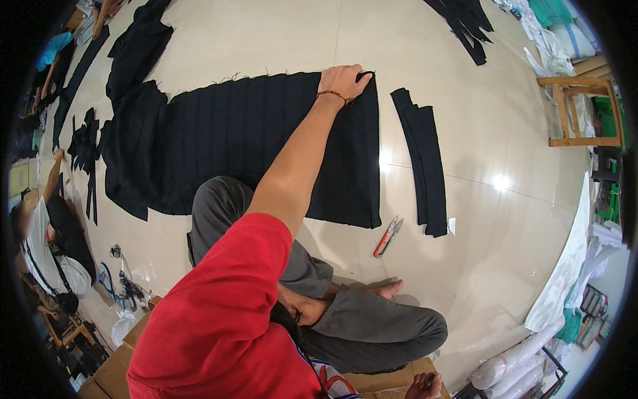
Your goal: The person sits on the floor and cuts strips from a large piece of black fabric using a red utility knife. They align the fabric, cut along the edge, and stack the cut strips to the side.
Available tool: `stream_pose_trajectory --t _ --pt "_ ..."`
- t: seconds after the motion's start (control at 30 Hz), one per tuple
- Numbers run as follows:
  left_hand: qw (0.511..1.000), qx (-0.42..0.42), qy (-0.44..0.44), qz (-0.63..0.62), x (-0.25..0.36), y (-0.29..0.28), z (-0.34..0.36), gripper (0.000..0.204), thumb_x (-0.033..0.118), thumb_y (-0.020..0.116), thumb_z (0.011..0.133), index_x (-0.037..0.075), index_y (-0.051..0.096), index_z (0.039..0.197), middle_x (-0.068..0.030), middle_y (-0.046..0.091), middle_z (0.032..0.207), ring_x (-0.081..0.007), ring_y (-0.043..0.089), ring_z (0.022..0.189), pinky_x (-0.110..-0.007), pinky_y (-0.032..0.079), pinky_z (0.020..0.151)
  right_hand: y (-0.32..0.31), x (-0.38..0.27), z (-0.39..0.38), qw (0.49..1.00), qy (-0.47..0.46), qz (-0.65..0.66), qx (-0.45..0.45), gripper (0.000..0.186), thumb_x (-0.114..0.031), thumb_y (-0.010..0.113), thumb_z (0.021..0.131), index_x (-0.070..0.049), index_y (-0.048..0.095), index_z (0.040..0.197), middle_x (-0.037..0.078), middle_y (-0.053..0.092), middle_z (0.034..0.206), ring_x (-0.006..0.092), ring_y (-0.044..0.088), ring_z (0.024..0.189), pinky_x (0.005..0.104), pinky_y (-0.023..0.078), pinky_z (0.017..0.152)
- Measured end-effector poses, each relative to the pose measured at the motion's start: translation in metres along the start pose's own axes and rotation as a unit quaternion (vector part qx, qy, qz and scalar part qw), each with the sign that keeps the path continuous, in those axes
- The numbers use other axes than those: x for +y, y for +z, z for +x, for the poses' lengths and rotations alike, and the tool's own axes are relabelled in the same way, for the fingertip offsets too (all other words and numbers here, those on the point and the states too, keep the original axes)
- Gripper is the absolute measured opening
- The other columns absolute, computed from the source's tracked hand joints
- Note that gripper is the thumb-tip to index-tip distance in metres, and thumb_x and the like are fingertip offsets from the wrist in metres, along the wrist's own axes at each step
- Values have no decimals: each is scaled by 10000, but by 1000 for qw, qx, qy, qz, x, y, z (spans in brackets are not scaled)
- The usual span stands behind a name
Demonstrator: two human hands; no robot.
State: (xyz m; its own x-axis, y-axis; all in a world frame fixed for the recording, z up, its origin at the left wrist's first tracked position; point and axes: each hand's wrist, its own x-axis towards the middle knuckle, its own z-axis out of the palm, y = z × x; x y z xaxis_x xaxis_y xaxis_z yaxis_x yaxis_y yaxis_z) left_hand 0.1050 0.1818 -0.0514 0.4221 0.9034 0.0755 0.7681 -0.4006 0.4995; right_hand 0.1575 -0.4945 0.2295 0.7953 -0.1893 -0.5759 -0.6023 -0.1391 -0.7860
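My left hand (342,84) is closed on the upper edge of a long black ribbed cloth (239,146), near its right corner; the cloth's left part is rumpled. To its right lies a folded black strip (423,163). Red-handled thread snips (387,237) lie on the floor below the cloth. My right hand (424,387) is low at the bottom edge beside my seat, fingers curled; what it holds, if anything, is hidden.
I sit cross-legged on cardboard (116,369) on a tiled floor (505,219). Co-workers (43,233) handle black fabric at the left. More black pieces (465,30) lie at the top. A wooden chair (578,86) and white rolls (505,359) line the right.
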Motion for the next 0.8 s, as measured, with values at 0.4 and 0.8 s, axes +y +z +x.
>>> stream_pose_trajectory --t 0.4,0.8 --pt "1000 -6 5 1 1 0 1 446 537 574 940 126 734 1004 -154 742 920 -365 704 890 -470 552 794 -30 -1 17 998 -11 -61 26 379 -187 644 935 -172 404 642 -29 342 592 135 313 546 325 304 563" --pt "1000 -10 6 -8 1 -3 0 450 543 562 942 132 734 1010 -157 740 922 -365 701 897 -469 548 811 -94 -11 50 987 -34 -148 -52 366 -224 519 1009 -180 398 666 -47 328 632 130 334 584 318 329 573"
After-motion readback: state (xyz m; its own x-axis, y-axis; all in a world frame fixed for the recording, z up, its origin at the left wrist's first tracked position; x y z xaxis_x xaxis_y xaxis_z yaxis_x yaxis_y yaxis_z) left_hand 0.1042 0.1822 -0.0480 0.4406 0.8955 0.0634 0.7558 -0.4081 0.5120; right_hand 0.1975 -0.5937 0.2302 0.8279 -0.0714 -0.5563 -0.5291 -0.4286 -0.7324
